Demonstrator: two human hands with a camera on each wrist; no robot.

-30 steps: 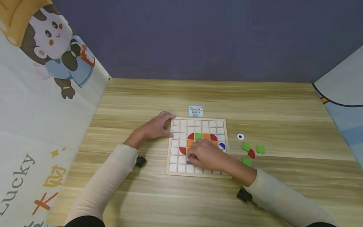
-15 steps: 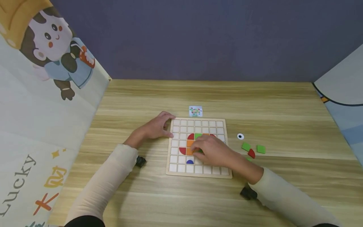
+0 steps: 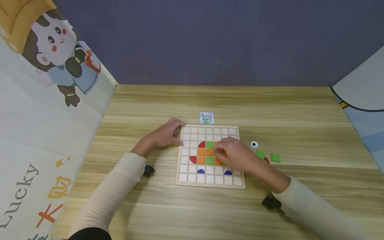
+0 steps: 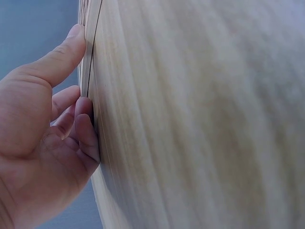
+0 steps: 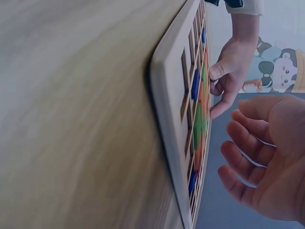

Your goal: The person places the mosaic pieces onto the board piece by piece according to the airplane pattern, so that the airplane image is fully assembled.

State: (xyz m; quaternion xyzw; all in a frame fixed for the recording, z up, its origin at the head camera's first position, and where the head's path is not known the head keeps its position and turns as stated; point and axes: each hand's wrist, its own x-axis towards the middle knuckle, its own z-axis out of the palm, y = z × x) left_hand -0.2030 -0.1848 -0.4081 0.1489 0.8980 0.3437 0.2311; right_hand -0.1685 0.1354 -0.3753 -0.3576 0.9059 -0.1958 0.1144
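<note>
A square wooden grid board (image 3: 181, 182) lies on the table with coloured tiles in its middle cells. Orange (image 3: 201, 152) and green (image 3: 209, 160) squares sit there, with a red quarter-circle (image 3: 193, 159) at the left. Lower down are two blue half-circles, one left (image 3: 200, 171) and one right (image 3: 228, 172). My left hand (image 3: 163, 135) touches the board's left edge, thumb and fingers spread apart; its thumb (image 4: 66, 55) meets the rim. Over the board's right part hovers my right hand (image 3: 237, 155), hiding some tiles. Its fingers (image 5: 243, 143) are loosely bent, with nothing visible between them.
Right of the board lie a white eye disc (image 3: 254, 144), green squares (image 3: 276, 157) and a partly hidden red piece (image 3: 266, 160). A small picture card (image 3: 207, 117) lies behind the board. A dark wall (image 3: 222, 43) stands at the back.
My right hand has moved rightward over the board, uncovering the middle tiles and the right blue half-circle. The left hand stays at the board's edge.
</note>
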